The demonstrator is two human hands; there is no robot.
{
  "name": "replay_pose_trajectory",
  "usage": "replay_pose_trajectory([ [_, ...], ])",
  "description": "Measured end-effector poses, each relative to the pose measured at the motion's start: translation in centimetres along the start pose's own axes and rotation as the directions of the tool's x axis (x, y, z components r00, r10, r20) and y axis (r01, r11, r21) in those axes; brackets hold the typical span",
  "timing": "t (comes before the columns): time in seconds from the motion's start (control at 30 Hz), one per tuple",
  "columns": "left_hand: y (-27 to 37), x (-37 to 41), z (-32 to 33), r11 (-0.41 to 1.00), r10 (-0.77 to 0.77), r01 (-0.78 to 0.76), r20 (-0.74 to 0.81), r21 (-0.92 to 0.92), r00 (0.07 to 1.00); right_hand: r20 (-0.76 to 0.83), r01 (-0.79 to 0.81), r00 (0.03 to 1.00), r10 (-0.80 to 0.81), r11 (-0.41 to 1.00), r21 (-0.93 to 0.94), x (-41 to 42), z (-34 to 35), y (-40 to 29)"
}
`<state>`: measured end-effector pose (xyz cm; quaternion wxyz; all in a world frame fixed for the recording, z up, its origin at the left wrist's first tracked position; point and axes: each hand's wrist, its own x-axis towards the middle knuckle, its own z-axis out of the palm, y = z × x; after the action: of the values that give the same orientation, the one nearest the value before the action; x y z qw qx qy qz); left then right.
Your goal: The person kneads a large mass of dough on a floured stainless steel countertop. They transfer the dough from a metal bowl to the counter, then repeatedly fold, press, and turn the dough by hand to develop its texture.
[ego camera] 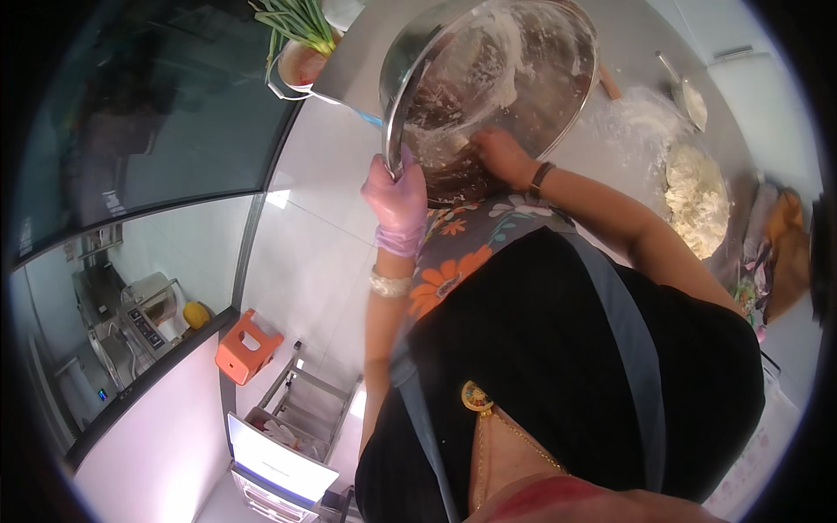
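My left hand, in a pink glove, grips the rim of a large steel mixing bowl. The bowl is tilted up on its side, its opening facing me, and white flour and dough residue coat its inner wall. Bare and curled, my right hand reaches inside near the bowl's lower wall. A pale bit shows at its fingertips; whether it is held or stuck to the bowl is unclear. Right of the bowl, a shaggy mass of dough lies on the steel worktable, with loose flour scattered beside it.
A metal scoop holding flour lies at the table's far right. The bowl partly hides a wooden handle. At the far left corner stands a bucket with green onions. An orange plastic stool is on the floor to my left.
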<state>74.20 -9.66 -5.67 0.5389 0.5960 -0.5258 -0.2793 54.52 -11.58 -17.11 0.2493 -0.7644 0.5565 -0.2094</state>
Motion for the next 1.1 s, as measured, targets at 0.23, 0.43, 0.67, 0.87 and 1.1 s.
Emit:
replay_pose_trajectory([
  [0.23, -0.4, -0.2, 0.4, 0.994, 0.059, -0.059, 0.012, 0.087, 0.998, 0.096, -0.163, 0.985, 0.142, 0.948, 0.273, 1.3, 0.1, -6.4],
  [0.43, -0.1, 0.1, 1.0, 1.000, -0.024, 0.026, -0.120, 0.013, 0.992, 0.221, -0.147, 0.975, 0.032, 0.838, 0.525, -0.3, -3.1, -10.4],
  [0.67, -0.1, 0.0, 1.3, 0.997, -0.075, 0.077, -0.159, 0.007, 0.984, 0.188, 0.047, 0.981, -0.041, 0.998, -0.028, -2.5, -4.0, -0.8],
  [0.87, 0.2, 0.0, 1.9, 1.000, -0.001, 0.003, -0.077, 0.028, 0.997, 0.163, -0.100, 0.980, 0.116, 0.989, -0.105, -2.9, -1.6, -1.8],
  [1.1, 0.7, 0.6, 2.5, 0.999, -0.010, 0.009, -0.046, -0.035, 0.999, -0.204, -0.018, 0.978, -0.046, 0.954, -0.299, -3.6, -4.6, 1.3],
])
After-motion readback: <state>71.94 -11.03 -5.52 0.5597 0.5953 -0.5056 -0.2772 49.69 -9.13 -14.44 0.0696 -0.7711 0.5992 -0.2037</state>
